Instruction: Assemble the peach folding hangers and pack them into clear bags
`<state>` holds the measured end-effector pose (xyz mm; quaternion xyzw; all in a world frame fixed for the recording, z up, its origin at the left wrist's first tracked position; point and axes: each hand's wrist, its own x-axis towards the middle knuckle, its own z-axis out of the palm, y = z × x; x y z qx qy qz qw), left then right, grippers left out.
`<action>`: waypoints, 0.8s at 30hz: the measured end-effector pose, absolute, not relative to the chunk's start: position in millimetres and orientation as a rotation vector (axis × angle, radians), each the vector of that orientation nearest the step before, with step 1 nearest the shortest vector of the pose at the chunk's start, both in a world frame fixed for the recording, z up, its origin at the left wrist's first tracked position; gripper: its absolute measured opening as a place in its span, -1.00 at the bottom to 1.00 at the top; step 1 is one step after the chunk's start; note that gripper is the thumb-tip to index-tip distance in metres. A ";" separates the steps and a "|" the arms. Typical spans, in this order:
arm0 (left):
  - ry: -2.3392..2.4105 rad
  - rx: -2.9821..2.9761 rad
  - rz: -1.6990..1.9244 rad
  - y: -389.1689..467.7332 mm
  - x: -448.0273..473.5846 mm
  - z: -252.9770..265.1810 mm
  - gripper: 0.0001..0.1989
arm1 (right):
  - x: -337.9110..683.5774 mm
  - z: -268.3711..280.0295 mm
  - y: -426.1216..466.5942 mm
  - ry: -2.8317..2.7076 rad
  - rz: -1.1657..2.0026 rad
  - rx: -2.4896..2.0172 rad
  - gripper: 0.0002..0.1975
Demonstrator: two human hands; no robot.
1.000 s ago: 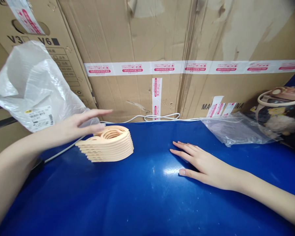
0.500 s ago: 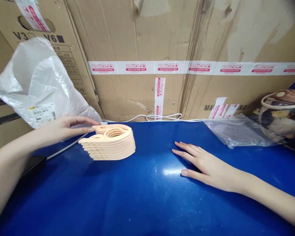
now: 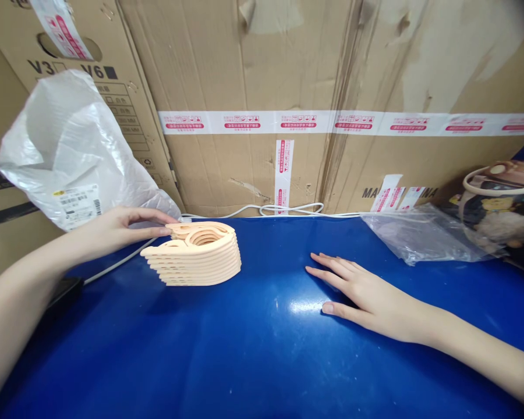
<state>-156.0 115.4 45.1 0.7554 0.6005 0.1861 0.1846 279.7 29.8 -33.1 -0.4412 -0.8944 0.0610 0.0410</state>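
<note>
A glossy blue table [image 3: 253,349] backs onto taped cardboard boxes [image 3: 288,87]. The left hand [image 3: 113,230] touches the top of a peach stack [image 3: 196,253] with fingertips together; the right hand [image 3: 367,291] lies flat, fingers spread. A white cable [image 3: 288,208] runs along the wall.

1. The table [image 3: 262,349] has a glossy blue top, smooth enough to throw back a glare.
2. The stack of peach pieces [image 3: 196,256] near its far left edge looks like matt, smooth plastic.
3. The white bag [image 3: 65,151] past the left edge is thin, crinkled plastic film with a paper label.
4. The clear bag [image 3: 419,235] at the far right edge is shiny, wrinkled film.
5. The cardboard boxes [image 3: 314,64] along the far edge are rough, torn brown card, banded with glossy printed tape [image 3: 353,122].
6. The white cable [image 3: 288,209] along the far edge looks smooth-coated.
</note>
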 end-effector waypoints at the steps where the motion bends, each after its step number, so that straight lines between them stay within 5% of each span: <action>1: 1.696 2.137 0.526 113.1 -153.6 46.2 -0.39 | 279.7 -33.2 29.9 -2.737 0.189 -1.348 -0.35; 7: 1.688 2.221 0.607 89.9 -127.7 54.4 -0.56 | 280.5 -35.0 30.2 -2.714 0.197 -1.323 -0.35; 14: 1.749 2.229 0.579 92.1 -134.5 56.7 -0.44 | 281.5 -33.7 30.1 -2.700 0.215 -1.309 -0.36; 19: 1.811 2.328 1.030 68.7 -106.4 73.9 -0.48 | 277.1 -32.8 27.3 -2.667 0.268 -1.351 -0.36; 22: 1.557 2.530 1.254 33.8 -48.3 61.3 -0.58 | 269.4 -36.7 27.1 -2.600 0.240 -1.421 -0.36; 24: 1.268 2.691 1.033 14.6 -8.3 36.5 -0.59 | 263.3 -39.6 29.0 -2.572 0.180 -1.431 -0.34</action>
